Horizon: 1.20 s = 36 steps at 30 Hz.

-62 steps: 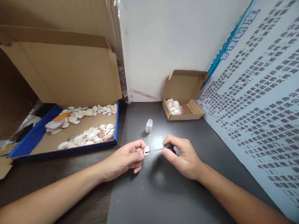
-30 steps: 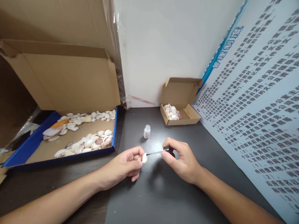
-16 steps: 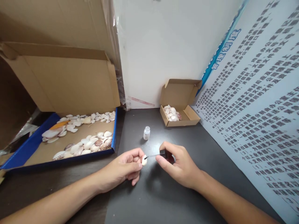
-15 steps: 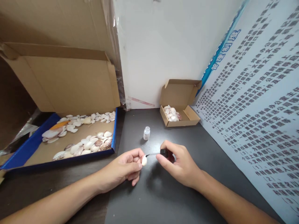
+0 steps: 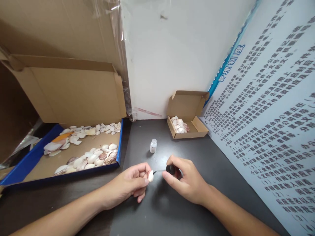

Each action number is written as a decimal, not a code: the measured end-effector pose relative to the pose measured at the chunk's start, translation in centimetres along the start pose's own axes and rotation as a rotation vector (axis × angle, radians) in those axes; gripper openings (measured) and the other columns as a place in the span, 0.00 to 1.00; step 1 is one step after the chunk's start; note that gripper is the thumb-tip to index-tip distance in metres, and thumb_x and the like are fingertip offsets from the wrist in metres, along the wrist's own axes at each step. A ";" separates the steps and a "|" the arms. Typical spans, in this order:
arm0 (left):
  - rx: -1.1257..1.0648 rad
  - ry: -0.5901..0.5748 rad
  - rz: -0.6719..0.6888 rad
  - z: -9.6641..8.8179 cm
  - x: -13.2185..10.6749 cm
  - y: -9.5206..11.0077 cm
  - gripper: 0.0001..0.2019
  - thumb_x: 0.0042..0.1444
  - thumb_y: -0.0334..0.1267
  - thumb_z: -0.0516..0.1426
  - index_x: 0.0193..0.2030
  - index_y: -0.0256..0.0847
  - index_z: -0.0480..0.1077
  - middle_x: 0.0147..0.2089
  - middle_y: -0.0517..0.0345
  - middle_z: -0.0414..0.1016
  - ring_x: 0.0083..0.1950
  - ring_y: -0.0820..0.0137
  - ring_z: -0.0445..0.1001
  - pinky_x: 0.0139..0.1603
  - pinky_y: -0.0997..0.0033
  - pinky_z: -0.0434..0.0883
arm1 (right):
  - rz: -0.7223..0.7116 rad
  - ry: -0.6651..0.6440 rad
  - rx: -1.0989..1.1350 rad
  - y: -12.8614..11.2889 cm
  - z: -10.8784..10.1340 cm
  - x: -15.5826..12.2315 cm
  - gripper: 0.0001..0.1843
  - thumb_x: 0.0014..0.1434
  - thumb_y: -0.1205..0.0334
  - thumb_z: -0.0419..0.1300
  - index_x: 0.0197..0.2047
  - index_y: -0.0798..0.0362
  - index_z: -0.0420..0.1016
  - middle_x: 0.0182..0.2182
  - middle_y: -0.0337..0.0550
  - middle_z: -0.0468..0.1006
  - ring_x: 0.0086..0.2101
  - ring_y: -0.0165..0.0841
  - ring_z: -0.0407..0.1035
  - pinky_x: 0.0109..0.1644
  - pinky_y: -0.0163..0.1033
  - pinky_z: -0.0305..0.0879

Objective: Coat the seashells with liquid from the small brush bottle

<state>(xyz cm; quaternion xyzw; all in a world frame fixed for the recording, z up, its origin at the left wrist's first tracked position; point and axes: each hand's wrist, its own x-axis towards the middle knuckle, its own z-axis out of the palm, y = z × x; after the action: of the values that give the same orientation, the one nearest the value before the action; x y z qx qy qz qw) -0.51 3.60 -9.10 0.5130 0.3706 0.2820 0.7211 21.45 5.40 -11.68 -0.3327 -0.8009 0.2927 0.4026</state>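
Note:
My left hand pinches a small white seashell between thumb and fingers above the dark table. My right hand is closed round the black cap of a small applicator brush. Its thin stem points left, and the dark tip meets the shell's upper edge. Behind both hands, a little clear glass bottle with a pale label stands upright and uncapped on the table.
On the left, an open blue-edged cardboard box holds many white, brown and orange shells. A smaller open cardboard box with shells sits at the back right. A printed sheet slopes along the right, beside a white wall.
The whole scene sits slightly lower and left as the head view shifts. Both hands keep their grips, and the brush tip stays at the shell's edge.

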 end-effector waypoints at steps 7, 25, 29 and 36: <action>0.007 -0.004 -0.011 -0.1 0.0 0.1 0.16 0.53 0.46 0.64 0.34 0.39 0.63 0.21 0.71 0.55 0.20 0.81 0.52 0.24 0.78 0.65 | 0.038 -0.065 -0.018 -0.5 -0.2 0.0 0.13 0.65 0.53 0.54 0.32 0.51 0.59 0.22 0.32 0.60 0.23 0.27 0.55 0.28 0.34 0.50; -0.017 0.008 -0.006 -0.1 0.0 -0.2 0.15 0.53 0.45 0.64 0.34 0.40 0.63 0.21 0.71 0.55 0.20 0.80 0.50 0.24 0.77 0.63 | 0.008 -0.084 0.098 -0.4 -0.1 -0.2 0.12 0.68 0.54 0.50 0.34 0.51 0.59 0.22 0.31 0.58 0.24 0.27 0.54 0.29 0.34 0.49; -0.028 0.003 0.001 0.0 0.0 -0.1 0.15 0.53 0.44 0.64 0.33 0.40 0.63 0.21 0.71 0.55 0.19 0.80 0.50 0.23 0.77 0.63 | 0.015 -0.086 0.081 -0.4 -0.1 -0.2 0.12 0.67 0.54 0.51 0.34 0.52 0.59 0.22 0.31 0.59 0.24 0.27 0.54 0.29 0.34 0.49; -0.024 0.011 0.003 0.0 0.0 -0.1 0.15 0.53 0.45 0.65 0.34 0.40 0.63 0.21 0.71 0.54 0.19 0.81 0.49 0.23 0.78 0.63 | 0.034 -0.109 0.048 -0.5 -0.2 -0.1 0.13 0.66 0.54 0.51 0.33 0.52 0.59 0.22 0.32 0.59 0.24 0.27 0.54 0.29 0.34 0.49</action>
<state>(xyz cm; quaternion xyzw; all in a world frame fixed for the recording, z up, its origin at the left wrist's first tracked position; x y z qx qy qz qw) -0.51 3.59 -9.21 0.5032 0.3702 0.2903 0.7249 21.52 5.05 -11.22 -0.3198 -0.8087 0.3365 0.3612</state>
